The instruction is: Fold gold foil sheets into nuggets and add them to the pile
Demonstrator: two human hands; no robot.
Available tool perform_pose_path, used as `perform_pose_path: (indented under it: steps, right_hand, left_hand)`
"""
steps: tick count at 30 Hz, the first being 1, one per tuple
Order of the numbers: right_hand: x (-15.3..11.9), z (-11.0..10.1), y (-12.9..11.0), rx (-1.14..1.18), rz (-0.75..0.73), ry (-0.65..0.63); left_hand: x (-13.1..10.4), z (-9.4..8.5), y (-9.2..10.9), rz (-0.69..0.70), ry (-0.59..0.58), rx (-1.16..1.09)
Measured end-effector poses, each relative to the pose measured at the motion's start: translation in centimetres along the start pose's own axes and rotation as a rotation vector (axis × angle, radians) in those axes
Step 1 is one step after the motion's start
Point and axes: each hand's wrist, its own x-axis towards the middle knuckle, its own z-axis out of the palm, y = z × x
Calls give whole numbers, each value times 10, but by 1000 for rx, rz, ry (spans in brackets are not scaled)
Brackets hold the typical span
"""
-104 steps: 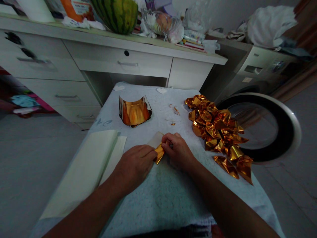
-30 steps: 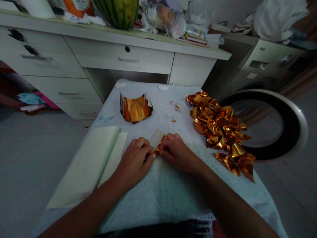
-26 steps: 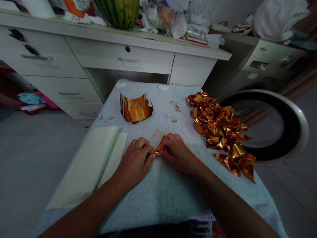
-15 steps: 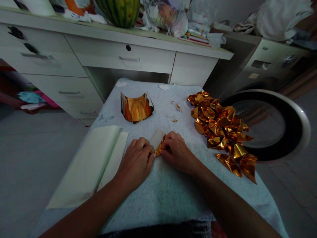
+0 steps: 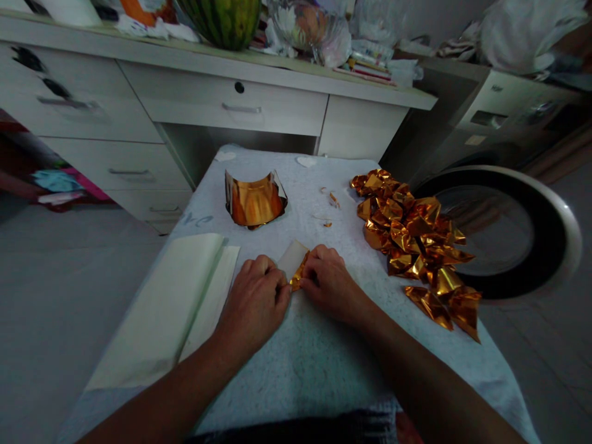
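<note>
A small pale paper strip [image 5: 292, 256] with shiny gold foil [image 5: 297, 280] along its right side lies on the cloth-covered table between my hands. My left hand [image 5: 259, 293] has its fingers curled and pinches the lower left end of the foil. Thumb and fingers of my right hand [image 5: 327, 276] grip the foil's right side. Beyond them stands a curved sheet of gold foil [image 5: 256, 202]. To the right is a pile of folded gold foil pieces [image 5: 414, 231]. Pale paper sheets [image 5: 161, 308] lie left of my left hand.
Small foil scraps [image 5: 333, 200] lie past my right hand. A white desk [image 5: 277, 74] with drawers borders the table's far side, holding a watermelon [image 5: 224, 21] and a glass bowl. At the right stands a washing machine [image 5: 504, 117].
</note>
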Motion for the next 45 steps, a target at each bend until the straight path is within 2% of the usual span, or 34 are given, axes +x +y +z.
perform_pose_path:
  steps: [11,22,27,37,45]
  right_hand:
    - [-1,1,0,-11,-15,19]
    - [-1,-2,0,19,8,-8]
    - [-1,0,2,13,7,6]
    - [0,-6,5,138,-34,-12]
    - [-1,-4,5,83,-46,1]
  left_hand:
    - [0,0,0,15,9,35]
    - [0,0,-1,-24,16,-54]
    - [1,0,-4,33,12,-149]
    - [2,2,-9,47,-15,-147]
    - [2,1,-8,36,-17,-152]
